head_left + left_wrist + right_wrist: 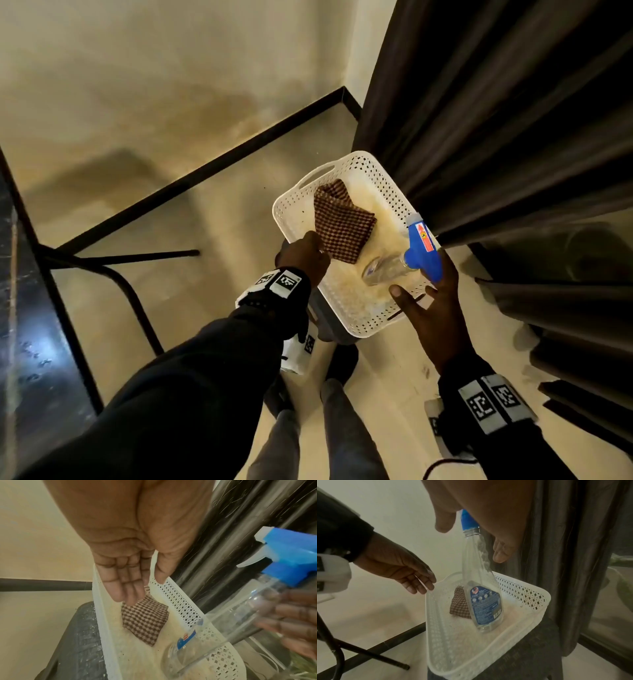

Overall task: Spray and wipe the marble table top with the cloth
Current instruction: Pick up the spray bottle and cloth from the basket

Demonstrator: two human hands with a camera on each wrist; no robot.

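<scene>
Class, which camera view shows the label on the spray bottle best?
The right wrist view: the spray bottle faces it, label unobstructed. The left wrist view shows only a label edge; the head view mostly shows the blue trigger top.

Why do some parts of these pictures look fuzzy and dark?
Left wrist view: the right hand on the spray bottle is smeared with blur, while the checked cloth stays sharp. Right wrist view: dim and hazy, with the bottle's label still visible. Head view: wide-angle bending of the curtain, and glare on the dark table top.
</scene>
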